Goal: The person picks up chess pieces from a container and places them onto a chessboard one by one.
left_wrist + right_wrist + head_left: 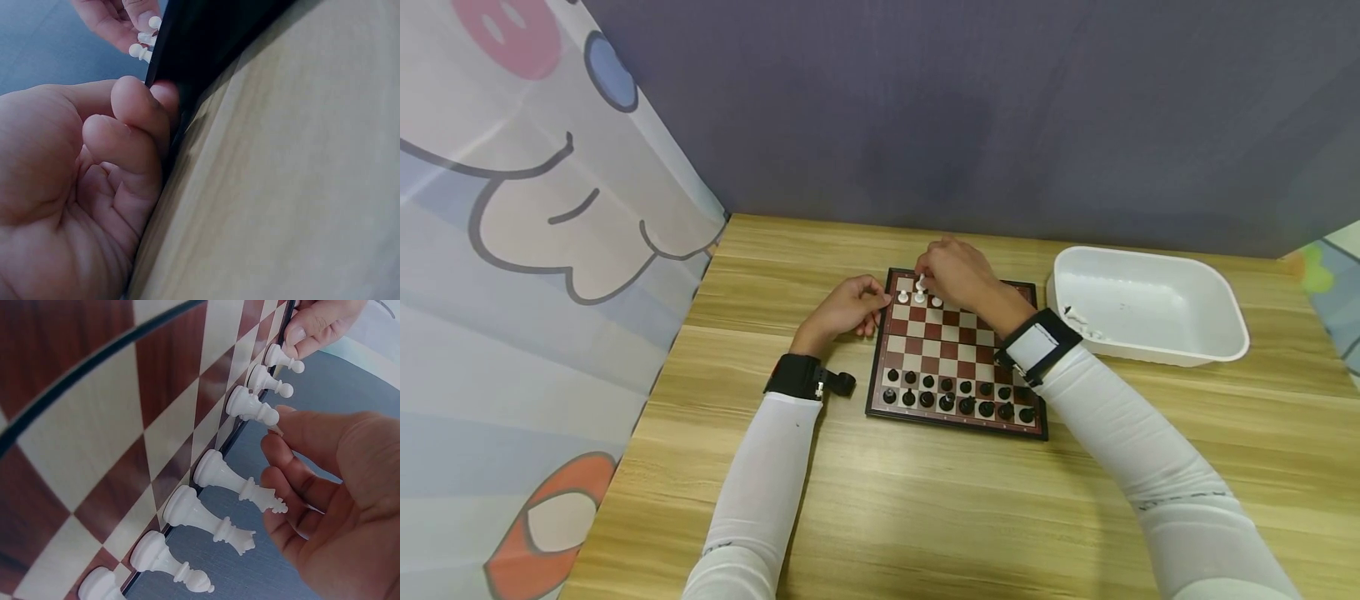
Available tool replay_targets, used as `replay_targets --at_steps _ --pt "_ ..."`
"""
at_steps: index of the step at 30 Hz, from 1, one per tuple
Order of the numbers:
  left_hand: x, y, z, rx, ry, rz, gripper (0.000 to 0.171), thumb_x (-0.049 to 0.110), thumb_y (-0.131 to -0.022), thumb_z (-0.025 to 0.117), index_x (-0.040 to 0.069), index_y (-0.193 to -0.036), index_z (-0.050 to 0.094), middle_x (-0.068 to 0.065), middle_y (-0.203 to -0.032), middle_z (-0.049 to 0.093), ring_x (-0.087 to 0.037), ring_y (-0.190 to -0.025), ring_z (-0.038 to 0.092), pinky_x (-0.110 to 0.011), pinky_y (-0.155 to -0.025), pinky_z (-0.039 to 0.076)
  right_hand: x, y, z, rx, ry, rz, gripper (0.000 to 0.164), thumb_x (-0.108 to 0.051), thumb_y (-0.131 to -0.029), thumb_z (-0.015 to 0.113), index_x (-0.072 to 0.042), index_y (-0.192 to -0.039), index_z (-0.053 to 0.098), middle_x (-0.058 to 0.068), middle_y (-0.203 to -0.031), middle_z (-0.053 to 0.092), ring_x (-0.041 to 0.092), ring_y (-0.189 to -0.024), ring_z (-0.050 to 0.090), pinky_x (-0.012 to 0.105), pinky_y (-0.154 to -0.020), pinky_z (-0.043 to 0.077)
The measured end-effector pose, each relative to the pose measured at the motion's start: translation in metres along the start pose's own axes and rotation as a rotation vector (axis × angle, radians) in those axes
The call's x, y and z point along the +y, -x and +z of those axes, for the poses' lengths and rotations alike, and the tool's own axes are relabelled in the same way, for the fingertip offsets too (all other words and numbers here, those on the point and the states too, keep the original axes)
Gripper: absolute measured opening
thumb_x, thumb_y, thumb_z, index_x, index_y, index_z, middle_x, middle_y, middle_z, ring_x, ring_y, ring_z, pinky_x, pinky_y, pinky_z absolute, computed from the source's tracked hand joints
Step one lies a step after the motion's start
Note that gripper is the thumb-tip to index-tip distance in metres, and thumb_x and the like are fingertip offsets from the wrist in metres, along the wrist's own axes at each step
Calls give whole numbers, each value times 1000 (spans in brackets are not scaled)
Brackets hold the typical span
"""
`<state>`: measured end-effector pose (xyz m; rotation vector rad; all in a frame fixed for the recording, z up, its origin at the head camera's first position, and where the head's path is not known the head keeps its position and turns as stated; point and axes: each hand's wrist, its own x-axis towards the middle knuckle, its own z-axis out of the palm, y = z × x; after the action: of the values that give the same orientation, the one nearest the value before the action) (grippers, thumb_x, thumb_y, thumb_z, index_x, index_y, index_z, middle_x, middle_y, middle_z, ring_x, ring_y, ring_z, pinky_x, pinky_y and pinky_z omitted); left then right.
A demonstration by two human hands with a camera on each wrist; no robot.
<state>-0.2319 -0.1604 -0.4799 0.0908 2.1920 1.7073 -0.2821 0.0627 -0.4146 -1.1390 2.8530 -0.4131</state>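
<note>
A magnetic-looking chessboard [951, 333] lies on the table. My left hand [848, 307] grips its left edge, thumb on top and fingers curled at the side. Over the far left part of the board, my right hand [958, 271] pinches a small white chess piece [921, 282], mostly hidden by the fingers, so I cannot tell its kind. Close beside those fingertips stand three white pawns [251, 406] in a row. A white king [231, 478], a queen [209, 519] and a bishop [172, 562] stand along the far edge, under the right hand.
Black chess pieces [947, 402] fill the two rows nearest me. Right of the board sits a white plastic tub [1150, 354] with a few white pieces [1093, 334] at its left end. A grey wall [925, 108] rises behind the wooden table [760, 283]; a printed curtain [512, 333] hangs left.
</note>
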Motion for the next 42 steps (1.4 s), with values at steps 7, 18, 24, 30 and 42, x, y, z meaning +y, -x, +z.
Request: replay_targets --at_steps 7,18,24,30,42 --pt "-2 0 0 0 -17 1 15 18 -104 60 4 -108 58 -5 -68 60 -12 -46 54 -22 -41 45 1 1 2 18 -2 -20 16 -10 -95 71 -8 -109 78 12 -109 74 32 -101 61 45 -95 53" --pt "-2 -1 0 -8 -19 -1 16 19 -104 60 4 -108 57 -5 -67 60 -12 -46 54 -22 -41 45 2 6 -3 33 13 -24 29 -9 -94 73 -5 -122 72 14 -121 72 31 -111 67 49 -126 31" --pt "-2 -1 1 -11 -21 3 15 19 -105 59 4 -109 57 -5 -68 60 -13 -46 55 -22 -41 45 4 19 -12 99 -22 -20 24 -8 -94 70 -5 -118 74 13 -117 73 29 -101 68 50 -120 37" --pt "-2 -1 0 -19 -17 9 16 19 -105 59 4 -109 57 -6 -69 60 -13 -47 55 -22 -41 45 11 36 -17 164 -56 17 21 -13 -97 68 -5 -116 74 12 -111 74 30 -98 61 46 -95 48" --pt "-1 3 -3 -9 -23 0 17 19 -104 60 3 -109 57 -5 -69 59 -12 -48 55 -22 -42 45 34 83 -22 263 -140 103 20 -14 -99 65 -3 -113 73 15 -108 72 37 -108 64 55 -110 44"
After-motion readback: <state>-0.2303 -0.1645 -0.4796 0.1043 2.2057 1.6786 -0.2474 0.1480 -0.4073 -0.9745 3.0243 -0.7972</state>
